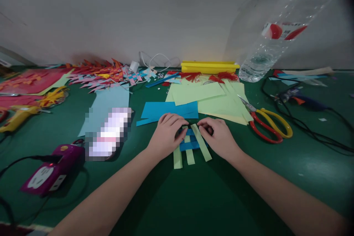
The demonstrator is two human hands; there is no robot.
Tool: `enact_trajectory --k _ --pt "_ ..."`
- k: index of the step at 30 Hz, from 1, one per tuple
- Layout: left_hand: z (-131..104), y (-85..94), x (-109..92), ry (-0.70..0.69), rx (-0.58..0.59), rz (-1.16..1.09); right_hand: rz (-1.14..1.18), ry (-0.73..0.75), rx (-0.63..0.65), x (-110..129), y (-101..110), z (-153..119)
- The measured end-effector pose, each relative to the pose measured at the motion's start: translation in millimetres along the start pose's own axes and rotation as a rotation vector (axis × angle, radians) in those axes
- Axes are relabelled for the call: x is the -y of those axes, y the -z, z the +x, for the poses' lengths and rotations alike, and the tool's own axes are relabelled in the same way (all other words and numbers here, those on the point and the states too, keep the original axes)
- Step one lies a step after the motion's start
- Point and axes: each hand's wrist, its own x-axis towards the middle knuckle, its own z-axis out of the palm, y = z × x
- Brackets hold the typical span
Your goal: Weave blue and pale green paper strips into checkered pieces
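Beneath my hands lies a small weave of light green paper strips [190,157] and blue paper strips [190,145]. My left hand [168,132] curls over its upper left side, thumb and fingers on the strips; the fingertips partly hide the paper there. At the upper right, my right hand [218,134] has thumb and forefinger pinched at the top of a slanting green paper strip [203,145]. That strip lies over the right ends of the blue ones. Just behind my left hand are a blue paper sheet [168,108] and a narrow blue strip [143,121].
Green paper sheets [221,103] and red-and-yellow scissors [267,125] lie behind right. A water bottle [260,59] leans against the wall. Left are a phone [110,134], a purple power socket [52,169] and a yellow glue gun [19,116]. Another glue gun [306,99] with a black cable is right.
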Motion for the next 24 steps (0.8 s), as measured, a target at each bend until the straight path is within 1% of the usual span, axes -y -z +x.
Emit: enact_trajectory --k 5,8,11,18,24 --pt "-0.4 -0.1 -9.2 -0.119 0.059 0.013 0.035 0.014 -0.027 -2.7 -0.8 0.2" --pt "-1.0 1.5 -13.1 -0.172 0.065 0.046 0.049 -0.004 -0.054 -3.6 -0.7 -0.1" --pt "-1.9 3.4 -15.0 -0.231 0.061 0.072 0.057 -0.012 -0.036 -3.5 -0.5 -0.3" --pt "-2.0 -0.1 -11.5 -0.265 0.004 0.118 0.05 0.002 -0.014 -3.5 -1.0 0.2" --pt "1.2 -3.7 -13.5 -0.323 -0.011 0.213 0.045 0.009 -0.007 -3.7 -1.0 1.2"
